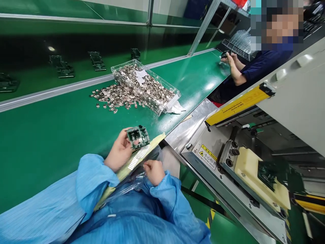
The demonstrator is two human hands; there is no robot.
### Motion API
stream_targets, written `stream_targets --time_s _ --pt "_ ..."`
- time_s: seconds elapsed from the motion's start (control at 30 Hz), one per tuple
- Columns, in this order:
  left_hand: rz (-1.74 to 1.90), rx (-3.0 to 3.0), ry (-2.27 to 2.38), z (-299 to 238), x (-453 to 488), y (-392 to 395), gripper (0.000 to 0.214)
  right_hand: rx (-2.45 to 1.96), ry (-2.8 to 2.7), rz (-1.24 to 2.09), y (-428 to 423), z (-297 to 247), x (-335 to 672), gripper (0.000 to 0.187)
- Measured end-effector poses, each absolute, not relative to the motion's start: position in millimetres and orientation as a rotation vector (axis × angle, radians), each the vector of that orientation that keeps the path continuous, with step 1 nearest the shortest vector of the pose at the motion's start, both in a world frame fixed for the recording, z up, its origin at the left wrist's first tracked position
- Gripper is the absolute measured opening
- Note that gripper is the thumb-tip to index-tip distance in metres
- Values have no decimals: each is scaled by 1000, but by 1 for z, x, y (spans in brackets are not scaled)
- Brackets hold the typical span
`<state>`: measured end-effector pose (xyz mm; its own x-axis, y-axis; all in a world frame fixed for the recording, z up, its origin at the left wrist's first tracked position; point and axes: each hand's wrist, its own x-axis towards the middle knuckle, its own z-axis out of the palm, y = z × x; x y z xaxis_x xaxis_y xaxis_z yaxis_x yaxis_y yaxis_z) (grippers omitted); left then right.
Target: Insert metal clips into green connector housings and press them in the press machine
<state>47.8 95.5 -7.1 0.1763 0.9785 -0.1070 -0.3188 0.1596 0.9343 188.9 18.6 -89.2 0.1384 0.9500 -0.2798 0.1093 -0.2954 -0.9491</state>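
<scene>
My left hand holds a small green circuit board by its edge, just above the near edge of the green table. My right hand is closed in a pinch beside a strip of small white labels on a yellowish backing sheet; what it pinches is too small to make out. Both arms wear blue sleeves. A clear plastic tray lies tipped on the table beyond, spilling several small metal parts toward the left.
A press machine with a yellow bar and a warning sticker stands at the right, with a green board on its cream fixture. Another person's hands work at the far right. Several dark boards ride the conveyor behind the rail.
</scene>
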Motion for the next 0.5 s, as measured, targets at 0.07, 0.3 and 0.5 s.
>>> stream_targets --time_s 0.07,0.3,0.5 --pt "1125 843 912 -4 40 95 47 -1588 -1100 1198 15 -69 201 6" --pt "1162 995 944 0 41 72 38 -1400 -1041 711 23 11 182 4" --pt "1214 1000 876 -5 44 65 34 -1404 -967 651 42 4 138 9"
